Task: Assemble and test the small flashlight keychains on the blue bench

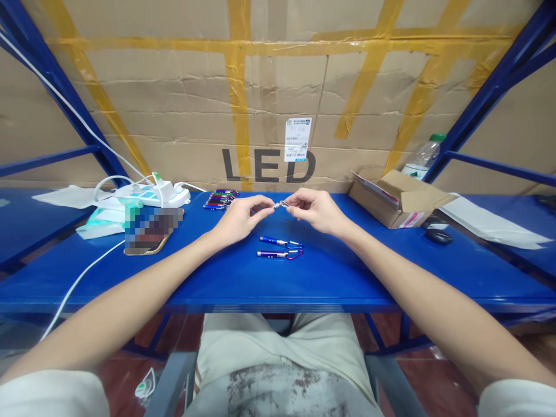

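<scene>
Above the blue table, my left hand pinches a small silver penlight between thumb and fingertips; its body is mostly hidden by the fingers. My right hand is closed on the silver carabiner clip at the penlight's end. Just below my hands lie two penlights side by side: a blue one and a purple one, each with a clip pointing right. Beyond my left hand, several coloured penlights lie in a row.
On the left are a phone, a white power strip with cables and a plastic packet. An open cardboard box, a black mouse, white paper and a bottle stand right. A large carton backs the table.
</scene>
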Available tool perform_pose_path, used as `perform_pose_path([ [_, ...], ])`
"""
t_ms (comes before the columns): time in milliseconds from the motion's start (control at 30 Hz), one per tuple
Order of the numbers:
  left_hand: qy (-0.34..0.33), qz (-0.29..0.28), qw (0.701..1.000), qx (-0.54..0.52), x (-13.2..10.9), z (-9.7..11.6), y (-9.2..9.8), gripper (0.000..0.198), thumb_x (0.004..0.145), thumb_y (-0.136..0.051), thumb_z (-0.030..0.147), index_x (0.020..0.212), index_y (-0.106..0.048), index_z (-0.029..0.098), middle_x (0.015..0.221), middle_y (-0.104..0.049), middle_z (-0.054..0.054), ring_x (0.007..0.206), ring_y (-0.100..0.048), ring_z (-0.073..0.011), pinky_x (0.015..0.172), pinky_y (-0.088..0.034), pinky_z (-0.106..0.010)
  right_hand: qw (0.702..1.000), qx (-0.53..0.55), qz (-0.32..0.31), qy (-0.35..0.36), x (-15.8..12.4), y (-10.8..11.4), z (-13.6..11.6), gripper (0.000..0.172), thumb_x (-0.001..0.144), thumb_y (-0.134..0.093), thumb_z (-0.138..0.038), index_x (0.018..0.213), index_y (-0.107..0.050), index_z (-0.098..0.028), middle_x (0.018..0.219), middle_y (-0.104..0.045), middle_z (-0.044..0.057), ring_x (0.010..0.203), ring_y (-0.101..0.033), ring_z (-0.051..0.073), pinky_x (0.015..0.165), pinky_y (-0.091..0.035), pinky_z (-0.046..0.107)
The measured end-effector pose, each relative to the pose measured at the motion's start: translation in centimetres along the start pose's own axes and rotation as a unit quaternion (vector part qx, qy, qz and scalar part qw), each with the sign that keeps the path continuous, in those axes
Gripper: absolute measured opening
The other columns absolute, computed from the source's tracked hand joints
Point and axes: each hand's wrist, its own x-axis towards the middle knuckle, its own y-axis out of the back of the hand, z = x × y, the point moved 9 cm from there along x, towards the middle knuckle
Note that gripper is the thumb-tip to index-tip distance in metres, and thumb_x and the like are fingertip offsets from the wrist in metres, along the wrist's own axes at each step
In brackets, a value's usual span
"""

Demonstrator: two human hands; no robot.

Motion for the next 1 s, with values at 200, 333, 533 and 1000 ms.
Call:
perform_pose_path([
  [200,0.015,-0.011,1.0,0.021,0.2,-0.4,0.1,0.033,0.106,-0.064,0.046,0.116,-0.082,0.021,0.111,-0.085,-0.007,0.092,-0.077,-0.0236,0.087,-0.057,-0.035,0.997,-0.051,-0.051,-0.003,-0.1,-0.3,0.4,0.029,0.096,-0.073,-0.042,0.113,-0.083,-0.022,0.089,-0.078,0.004,0.074,-0.073,0.021,0.073,-0.058,0.036],
  [333,0.007,-0.014,0.999,0.042,0.2,-0.3,0.1,0.034,0.107,-0.063,0.046,0.115,-0.084,0.021,0.113,-0.085,-0.008,0.092,-0.076,-0.024,0.088,-0.057,-0.036,0.993,-0.085,-0.081,-0.008,0.0,-0.3,0.6,0.029,0.098,-0.071,-0.04,0.115,-0.083,-0.021,0.09,-0.079,0.004,0.075,-0.073,0.021,0.075,-0.057,0.035],
  [533,-0.008,-0.038,0.997,0.06,0.1,-0.3,-0.4,0.031,0.108,-0.063,0.045,0.115,-0.085,0.023,0.115,-0.084,-0.007,0.092,-0.074,-0.0223,0.087,-0.056,-0.034,0.98,-0.155,-0.125,0.014,-0.1,-0.1,-0.1,0.025,0.099,-0.07,-0.036,0.112,-0.085,-0.02,0.085,-0.077,0.004,0.076,-0.071,0.021,0.077,-0.052,0.034],
  [1000,-0.018,-0.148,0.986,0.075,-0.5,-0.3,-2.4,0.025,0.104,-0.07,0.045,0.103,-0.086,0.025,0.102,-0.085,-0.005,0.093,-0.076,-0.0251,0.084,-0.054,-0.034,0.941,-0.196,-0.277,0.0,-1.5,-2.2,0.4,0.018,0.1,-0.07,-0.035,0.098,-0.081,-0.021,0.091,-0.079,0.005,0.079,-0.069,0.02,0.072,-0.048,0.03],
])
